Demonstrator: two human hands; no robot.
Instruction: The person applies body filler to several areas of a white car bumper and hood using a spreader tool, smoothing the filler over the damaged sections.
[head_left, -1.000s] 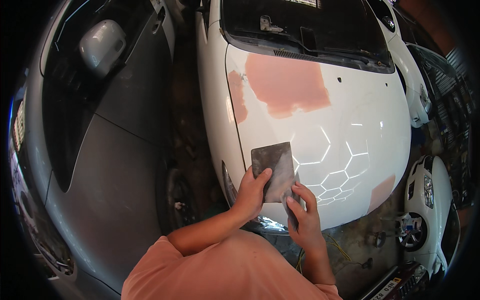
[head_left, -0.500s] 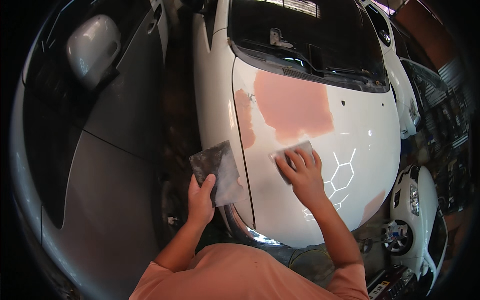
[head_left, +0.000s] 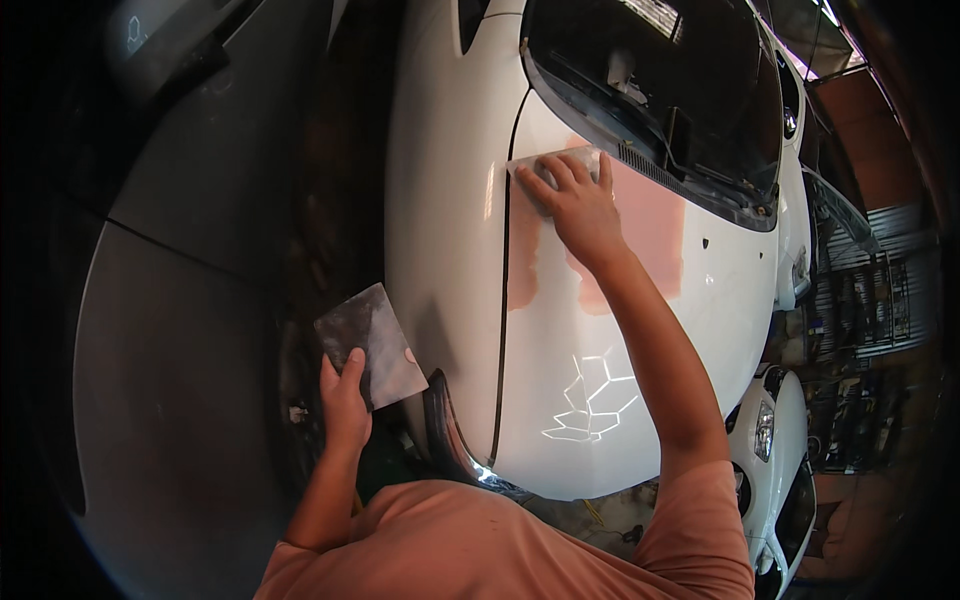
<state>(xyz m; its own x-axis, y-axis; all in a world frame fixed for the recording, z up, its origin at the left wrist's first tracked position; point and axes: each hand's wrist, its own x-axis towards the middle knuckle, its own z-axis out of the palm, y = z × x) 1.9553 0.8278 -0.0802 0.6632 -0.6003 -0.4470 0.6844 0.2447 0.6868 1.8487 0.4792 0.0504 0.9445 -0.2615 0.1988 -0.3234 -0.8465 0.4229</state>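
My right hand (head_left: 585, 210) is pressed over a thin greyish flat spreader (head_left: 526, 162), fingers spread across its back. The spreader lies against the upper left of the white car hood (head_left: 540, 380), near the windshield. Beneath and beside it are a large pink filler patch (head_left: 648, 225) and a narrower pink patch (head_left: 523, 265) along the hood seam. Off the hood's left side, my left hand (head_left: 346, 400) grips a rectangular grey plate (head_left: 372, 335) with a pale smear, thumb on top. The spreader's lower part is hidden under my right fingers.
A dark grey car (head_left: 170, 370) stands close on the left, its side mirror (head_left: 170, 40) at the top. The white car's windshield (head_left: 650, 90) borders the hood. Another white car (head_left: 775, 440) is at the right, near cluttered shelving (head_left: 865, 330).
My right hand has moved the spreader up and left, from below the large pink patch to its upper left. My left hand and plate have shifted left in view; the view itself has turned.
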